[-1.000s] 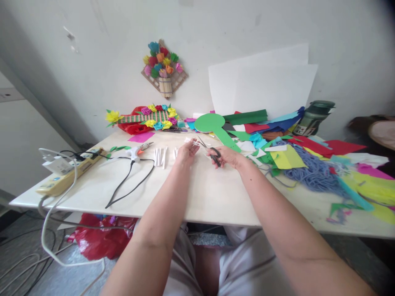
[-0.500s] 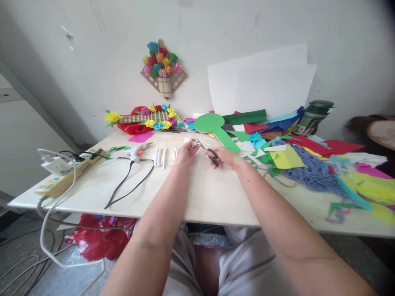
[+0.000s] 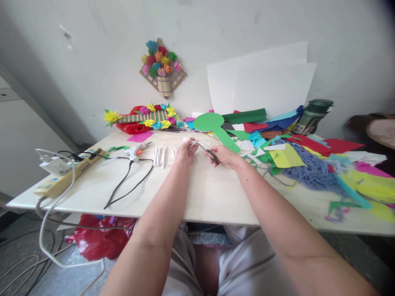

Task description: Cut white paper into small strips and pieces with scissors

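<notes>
My left hand [image 3: 186, 151] pinches a small white paper piece [image 3: 191, 142] above the middle of the white table [image 3: 203, 193]. My right hand [image 3: 224, 156] grips black-handled scissors [image 3: 207, 150], whose blades point left and meet the paper piece at my left fingertips. Several rolled white paper sticks [image 3: 159, 156] lie just left of my left hand. A green paddle-shaped cutout [image 3: 212, 125] lies behind my hands.
A glue gun [image 3: 135, 151] with a black cord and a power strip [image 3: 66, 174] sit on the left. Coloured paper scraps [image 3: 286, 154] and blue yarn [image 3: 311, 170] cover the right side. A dark green bottle [image 3: 311, 117], white sheets [image 3: 262, 82] and paper-flower crafts [image 3: 145, 117] stand at the back.
The scissors blades have swung left to the paper piece in my left hand, and the blades have come closer together. Both hands stay at the table's middle.
</notes>
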`<state>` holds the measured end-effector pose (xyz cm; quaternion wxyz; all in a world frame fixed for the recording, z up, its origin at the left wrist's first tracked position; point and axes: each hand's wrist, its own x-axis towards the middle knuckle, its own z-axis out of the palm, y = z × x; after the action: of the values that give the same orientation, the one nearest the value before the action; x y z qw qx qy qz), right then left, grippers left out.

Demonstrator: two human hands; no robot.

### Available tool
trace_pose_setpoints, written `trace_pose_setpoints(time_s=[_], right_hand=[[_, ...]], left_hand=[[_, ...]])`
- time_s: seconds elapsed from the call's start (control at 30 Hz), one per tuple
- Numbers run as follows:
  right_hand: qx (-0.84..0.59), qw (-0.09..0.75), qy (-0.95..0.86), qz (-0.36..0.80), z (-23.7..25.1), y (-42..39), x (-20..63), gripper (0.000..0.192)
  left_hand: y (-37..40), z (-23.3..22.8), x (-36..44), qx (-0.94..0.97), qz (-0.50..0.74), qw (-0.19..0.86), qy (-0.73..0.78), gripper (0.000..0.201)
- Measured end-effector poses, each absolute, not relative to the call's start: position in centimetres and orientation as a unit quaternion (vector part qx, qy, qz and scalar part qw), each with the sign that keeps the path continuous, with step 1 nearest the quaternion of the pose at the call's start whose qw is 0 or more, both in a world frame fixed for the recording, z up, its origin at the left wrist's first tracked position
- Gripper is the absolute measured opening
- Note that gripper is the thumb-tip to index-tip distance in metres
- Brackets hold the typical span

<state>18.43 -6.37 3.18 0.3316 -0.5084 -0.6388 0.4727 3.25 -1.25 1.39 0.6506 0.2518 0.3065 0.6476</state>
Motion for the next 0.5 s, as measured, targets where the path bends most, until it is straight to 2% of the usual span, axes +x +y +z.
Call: trace_pose_setpoints(time_s=[0.5], right_hand=[[-0.506,0.335,-0.639,0.473,3.49,-6.51,18.27,0.022]], left_hand=[[-1.39,1.55,3.3,0.228,0.649,0.657,0.308,0.009]])
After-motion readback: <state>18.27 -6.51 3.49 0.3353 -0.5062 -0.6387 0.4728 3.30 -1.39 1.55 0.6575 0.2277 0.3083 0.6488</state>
